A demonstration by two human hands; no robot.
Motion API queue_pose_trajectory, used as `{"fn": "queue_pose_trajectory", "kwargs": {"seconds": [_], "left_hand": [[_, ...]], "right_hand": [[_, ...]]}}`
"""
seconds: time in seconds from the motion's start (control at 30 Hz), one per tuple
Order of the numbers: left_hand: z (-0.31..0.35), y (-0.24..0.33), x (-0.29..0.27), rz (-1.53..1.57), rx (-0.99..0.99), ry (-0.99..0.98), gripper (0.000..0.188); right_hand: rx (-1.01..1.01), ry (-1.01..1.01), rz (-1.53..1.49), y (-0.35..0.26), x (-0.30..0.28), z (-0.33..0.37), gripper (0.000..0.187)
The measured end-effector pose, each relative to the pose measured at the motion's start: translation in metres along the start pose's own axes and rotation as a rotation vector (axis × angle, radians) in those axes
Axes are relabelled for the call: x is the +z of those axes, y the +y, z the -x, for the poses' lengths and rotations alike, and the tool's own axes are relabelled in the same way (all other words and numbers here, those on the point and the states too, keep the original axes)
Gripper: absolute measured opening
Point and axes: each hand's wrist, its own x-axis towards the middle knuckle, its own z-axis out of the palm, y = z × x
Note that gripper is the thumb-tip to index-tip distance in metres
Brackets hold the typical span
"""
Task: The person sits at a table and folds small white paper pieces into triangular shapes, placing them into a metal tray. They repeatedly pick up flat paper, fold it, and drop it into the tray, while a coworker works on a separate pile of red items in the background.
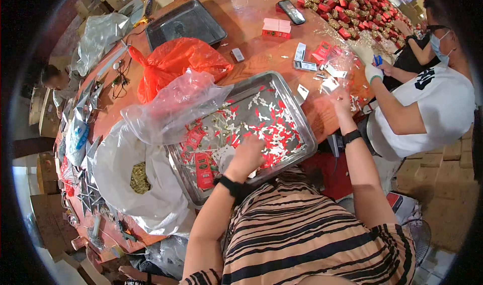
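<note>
A large metal tray (310, 143) lies before me, strewn with small red and white paper cut-outs (276, 129). My left hand (247, 157) is over the tray with fingers curled downward; whatever is in them is hidden. Beside that wrist is a red printed card (204, 170), with a pale rounded piece (225, 158) close by. Beyond the tray's right side, my right hand (341, 100) is closed at the edge of a small white card (330, 85). More red cards (322, 52) and white-grey cards (304, 65) are scattered just past it.
A red plastic bag (173, 61) and clear plastic (171, 109) overlap the tray's far left. A white sack (118, 159) holds gold bits. Behind are a black tray (188, 23), a phone (292, 12) and heaped red-gold ornaments (347, 8). A masked co-worker (427, 104) works at right.
</note>
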Motion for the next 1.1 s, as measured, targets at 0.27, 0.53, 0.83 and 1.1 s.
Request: {"fn": "queue_pose_trajectory", "kwargs": {"seconds": [0.27, 0.53, 0.83, 1.1], "left_hand": [[0.051, -0.023, 0.014, -0.419, 0.004, 0.071, 0.039], [0.074, -0.029, 0.015, -0.221, 0.009, 0.226, 0.043], [0.079, -0.039, -0.022, 1.397, -0.227, 0.363, 0.043], [0.063, -0.034, -0.052, 1.741, -0.072, 0.316, 0.036]], "right_hand": [[-0.759, -0.717, 0.222, -0.051, 0.158, 0.096, 0.019], [-0.717, -0.775, 0.481, -0.039, 0.200, 0.112, 0.006], [0.017, -1.013, -0.171, -0.093, 0.162, 0.113, 0.007], [-0.018, -1.001, -0.235, -0.133, 0.145, 0.145, 0.006]]}}
